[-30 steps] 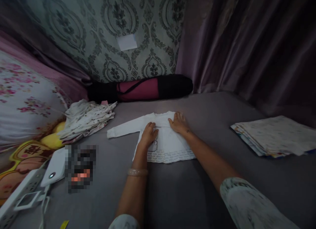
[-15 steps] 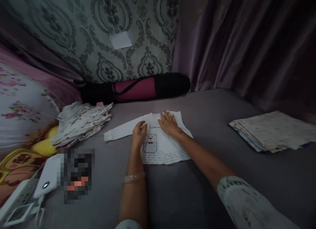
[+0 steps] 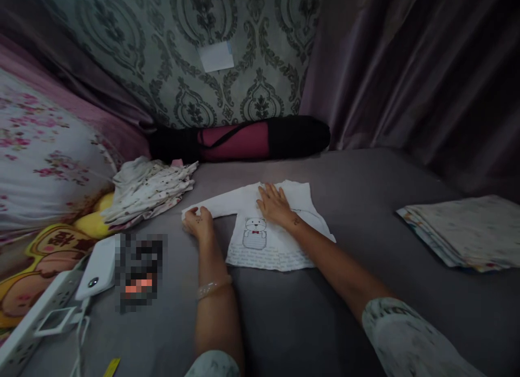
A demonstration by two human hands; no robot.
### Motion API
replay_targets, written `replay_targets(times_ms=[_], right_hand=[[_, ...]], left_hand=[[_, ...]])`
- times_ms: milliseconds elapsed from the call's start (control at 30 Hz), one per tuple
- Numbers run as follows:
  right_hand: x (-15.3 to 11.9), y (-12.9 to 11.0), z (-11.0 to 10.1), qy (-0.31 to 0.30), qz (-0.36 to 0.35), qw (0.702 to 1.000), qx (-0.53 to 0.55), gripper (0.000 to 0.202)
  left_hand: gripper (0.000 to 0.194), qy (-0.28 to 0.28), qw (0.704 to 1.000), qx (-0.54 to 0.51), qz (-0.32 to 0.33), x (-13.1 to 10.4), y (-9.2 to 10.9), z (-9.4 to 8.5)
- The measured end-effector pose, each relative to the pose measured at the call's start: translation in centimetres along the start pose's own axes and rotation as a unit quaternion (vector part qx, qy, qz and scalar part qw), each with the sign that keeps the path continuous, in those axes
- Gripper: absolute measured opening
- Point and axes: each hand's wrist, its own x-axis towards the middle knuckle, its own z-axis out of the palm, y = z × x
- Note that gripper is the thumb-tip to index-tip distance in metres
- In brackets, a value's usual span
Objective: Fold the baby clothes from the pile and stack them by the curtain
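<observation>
A small white long-sleeved shirt (image 3: 284, 236) with a bear print lies on the grey bed sheet (image 3: 353, 198). Its left sleeve stretches out to the left. At the cuff end of that sleeve is my left hand (image 3: 198, 222), its fingers curled round the fabric. My right hand (image 3: 275, 205) lies flat on the upper chest of the shirt, fingers spread. The shirt's other sleeve is not stretched out; a fold line shows on the right side, partly under my right forearm.
Crumpled clothes (image 3: 152, 190) lie at the left beside a floral pillow (image 3: 40, 144). A power strip (image 3: 44, 317) and white device (image 3: 97, 268) are at the lower left. A black and pink roll (image 3: 235, 141) rests by the wall. Folded cloths (image 3: 467, 231) sit at the right.
My left hand has moved left from the shirt's chest to the sleeve cuff and closed on it. My right hand remains flat on the chest. The view has shifted slightly left.
</observation>
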Motion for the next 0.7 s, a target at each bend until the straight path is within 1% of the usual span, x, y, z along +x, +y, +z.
replay_targets(times_ms=[33,100,167,233,300,400,500,567,633,700], right_hand=[[0.0,-0.4,0.2,-0.011,-0.016,1.000,0.008,0.060],[-0.1,-1.0,0.7,-0.034,-0.026,0.999,0.013,0.061],[-0.1,-1.2,1.1,-0.045,-0.022,0.999,0.008,0.062],[-0.2,-1.2,1.2,-0.051,-0.020,0.998,0.004,0.063],[-0.1,-1.2,0.9,-0.061,-0.018,0.998,0.004,0.064],[0.5,-1.6,0.2,-0.081,-0.006,0.997,0.008,0.066],[1.7,-2.2,-0.2,-0.061,-0.015,0.998,0.009,0.064],[2.6,-2.4,0.0,-0.045,-0.030,0.999,0.010,0.060],[3.3,-2.6,0.7,-0.047,-0.036,0.998,0.011,0.060],[3.7,-2.6,1.4,-0.051,-0.036,0.998,0.010,0.060]], left_hand=[[0.029,0.013,1.000,0.021,-0.010,0.0,0.0,-0.2],[0.031,0.036,0.998,0.044,-0.038,-0.1,0.0,-0.4],[0.035,0.057,0.996,0.042,-0.060,-0.2,-0.1,-0.5],[0.040,0.067,0.995,0.030,-0.066,-0.3,-0.3,-0.5],[0.044,0.071,0.995,0.022,-0.062,-0.1,-0.7,-0.5],[0.042,0.078,0.996,0.015,-0.046,0.2,-1.2,-0.5],[0.041,0.075,0.997,0.013,-0.024,0.4,-1.4,-0.5],[0.045,0.070,0.997,0.028,-0.028,0.5,-1.3,-0.6],[0.048,0.062,0.996,0.047,-0.033,0.6,-1.3,-0.6],[0.044,0.049,0.997,0.059,-0.023,0.7,-1.4,-0.5]])
